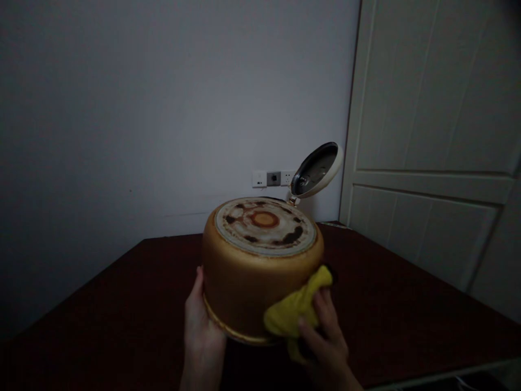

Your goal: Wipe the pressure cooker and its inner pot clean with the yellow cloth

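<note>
A gold inner pot (248, 277) is held bottom up, in the middle of the view. Brown and black stains mark its round base. My left hand (203, 331) grips the pot at its lower left rim, with most fingers hidden behind or beneath it. My right hand (325, 331) is closed on a yellow cloth (291, 315) that lies against the pot's right side. Behind the pot rises the open lid (319, 171) of a white appliance, probably a rice cooker, whose body the pot hides.
A dark red table (134, 304) spreads under the pot. Sockets and switches (273, 178) are set in the pale wall (163, 108) behind. White panelled doors (431, 108) stand along the right.
</note>
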A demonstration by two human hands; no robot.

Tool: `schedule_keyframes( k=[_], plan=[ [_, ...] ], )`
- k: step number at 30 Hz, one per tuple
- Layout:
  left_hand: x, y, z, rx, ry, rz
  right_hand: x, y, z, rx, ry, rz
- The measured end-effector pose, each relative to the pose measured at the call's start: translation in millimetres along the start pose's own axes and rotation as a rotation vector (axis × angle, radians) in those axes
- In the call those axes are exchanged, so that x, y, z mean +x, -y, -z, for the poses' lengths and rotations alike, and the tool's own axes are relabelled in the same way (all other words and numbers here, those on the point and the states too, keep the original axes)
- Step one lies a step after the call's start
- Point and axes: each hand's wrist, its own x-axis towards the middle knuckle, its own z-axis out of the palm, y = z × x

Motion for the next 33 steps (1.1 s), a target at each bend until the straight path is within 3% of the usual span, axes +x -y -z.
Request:
schedule_keyframes(
  k=[3,7,13,20,29,33],
  plan=[
    [-7.4,-3.1,-6.3,0.017,-0.019,-0.048,23.0,15.7,6.0,-0.160,-0.005,0.209],
    [-20.4,-4.3,-13.9,0.104,-0.037,-0.101,49.9,25.4,9.0,-0.254,0.132,0.484],
    [-27.8,1.9,-18.0,0.313,-0.049,-0.374,65.0,16.7,11.0,-0.333,0.122,0.721],
    [-40.4,2.1,-23.0,0.512,-0.195,-0.561,101.3,18.9,25.1,-0.298,0.231,0.713],
    [-47.1,-6.6,-28.8,0.748,-0.161,-0.696,117.1,15.4,21.5,-0.187,0.285,0.682],
    [-42.9,-4.8,-21.9,0.751,-0.073,-0.726,124.7,19.3,19.6,-0.114,0.206,0.539]
  ],
)
